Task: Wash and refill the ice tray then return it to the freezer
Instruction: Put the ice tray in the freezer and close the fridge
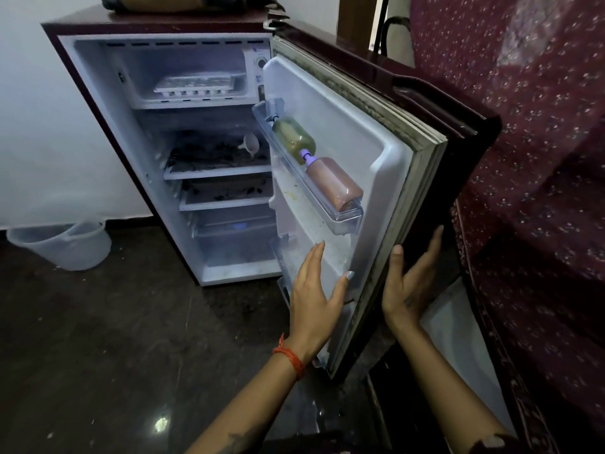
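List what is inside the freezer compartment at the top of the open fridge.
A single white ice tray lies flat on the floor of the freezer compartment. Its cells look frosty; whether they hold ice or water cannot be told. The back corners are dim.

Plain pale wall (49, 126) at left. Dark polished floor (114, 339), dusty, with a small bright light reflection near the bottom. Translucent plastic bucket (65, 245) on floor against wall. Maroon floral-print curtain (540, 126) fills right side. Daylit gap beside wooden post (353, 18), top right. Room dim overall.
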{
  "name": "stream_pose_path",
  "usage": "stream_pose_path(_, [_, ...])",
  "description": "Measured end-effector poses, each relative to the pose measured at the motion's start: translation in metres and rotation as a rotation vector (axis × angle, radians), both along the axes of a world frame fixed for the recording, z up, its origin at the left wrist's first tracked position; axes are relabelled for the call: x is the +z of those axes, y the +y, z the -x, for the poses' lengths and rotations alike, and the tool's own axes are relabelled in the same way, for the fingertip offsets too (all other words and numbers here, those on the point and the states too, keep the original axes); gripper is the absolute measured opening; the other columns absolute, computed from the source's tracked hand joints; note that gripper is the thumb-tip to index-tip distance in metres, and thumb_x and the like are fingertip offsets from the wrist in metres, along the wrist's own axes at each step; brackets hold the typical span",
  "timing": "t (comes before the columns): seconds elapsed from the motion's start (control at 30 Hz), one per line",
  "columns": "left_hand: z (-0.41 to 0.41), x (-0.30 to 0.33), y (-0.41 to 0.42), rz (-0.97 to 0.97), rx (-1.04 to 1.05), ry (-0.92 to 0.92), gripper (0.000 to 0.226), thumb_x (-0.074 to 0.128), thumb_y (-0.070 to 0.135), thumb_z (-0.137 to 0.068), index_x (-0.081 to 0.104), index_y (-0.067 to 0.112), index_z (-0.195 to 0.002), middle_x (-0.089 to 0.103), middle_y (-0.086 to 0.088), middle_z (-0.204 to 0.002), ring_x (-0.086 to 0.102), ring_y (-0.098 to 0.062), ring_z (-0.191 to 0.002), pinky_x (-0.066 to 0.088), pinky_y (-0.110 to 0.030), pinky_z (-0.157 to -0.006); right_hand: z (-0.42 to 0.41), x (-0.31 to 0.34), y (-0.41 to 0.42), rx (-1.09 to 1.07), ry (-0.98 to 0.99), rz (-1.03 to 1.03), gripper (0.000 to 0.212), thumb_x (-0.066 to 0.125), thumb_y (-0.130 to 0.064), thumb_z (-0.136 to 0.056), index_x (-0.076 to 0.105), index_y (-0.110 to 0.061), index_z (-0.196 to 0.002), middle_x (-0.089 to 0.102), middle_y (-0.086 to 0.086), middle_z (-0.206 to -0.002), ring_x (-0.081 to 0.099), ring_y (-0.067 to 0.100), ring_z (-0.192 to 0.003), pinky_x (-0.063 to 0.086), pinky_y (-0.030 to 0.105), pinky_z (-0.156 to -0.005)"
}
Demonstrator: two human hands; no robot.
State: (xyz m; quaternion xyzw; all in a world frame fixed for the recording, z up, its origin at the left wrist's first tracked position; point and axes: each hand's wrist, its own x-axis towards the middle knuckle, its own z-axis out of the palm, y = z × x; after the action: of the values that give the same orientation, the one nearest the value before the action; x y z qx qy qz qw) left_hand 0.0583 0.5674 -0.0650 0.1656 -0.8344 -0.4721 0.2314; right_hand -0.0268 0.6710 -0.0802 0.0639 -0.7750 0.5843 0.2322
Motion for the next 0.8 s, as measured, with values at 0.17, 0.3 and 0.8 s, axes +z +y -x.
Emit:
stream_pose_path(0.17, [-0.005,0.004,-0.006,0.016,0.005,0.006,0.066,0.064,0.033,-0.09,0.034,0.014,-0.146,0.041,-0.004,-0.149,0.036,-0.014,-0.139,0.03,-0.024,-0.113,-0.017,-0.006,-0.016,-0.019,-0.003,-0.011,0.07,0.036,-0.049,-0.091,0.01,-0.021,-0.15,0.017,-0.012,-0.149,0.019,0.004,-0.137,0.015,0.008,-0.107])
stream_pose_path(0.3, [-0.014,0.003,-0.015,0.003,0.011,0.024,0.07,0.063,0.04,-0.088,0.034,0.014,-0.146,0.042,-0.003,-0.148,0.037,-0.012,-0.137,0.029,-0.017,-0.109,-0.047,-0.006,-0.035,0.023,0.069,-0.023,0.062,0.042,-0.038,-0.091,0.019,-0.018,-0.146,0.023,-0.009,-0.145,0.023,0.0,-0.132,0.014,0.001,-0.104])
stream_pose_path(0.8, [-0.068,0.003,-0.125,-0.023,0.232,0.219,0.081,0.052,0.067,-0.082,0.01,0.041,-0.147,0.035,-0.007,-0.153,0.041,-0.022,-0.138,0.043,-0.047,-0.106,-0.1,-0.006,-0.146,0.288,0.224,-0.21,0.033,0.041,-0.032,-0.096,0.049,-0.022,-0.127,0.057,0.004,-0.118,0.051,0.017,-0.106,0.027,0.008,-0.098])
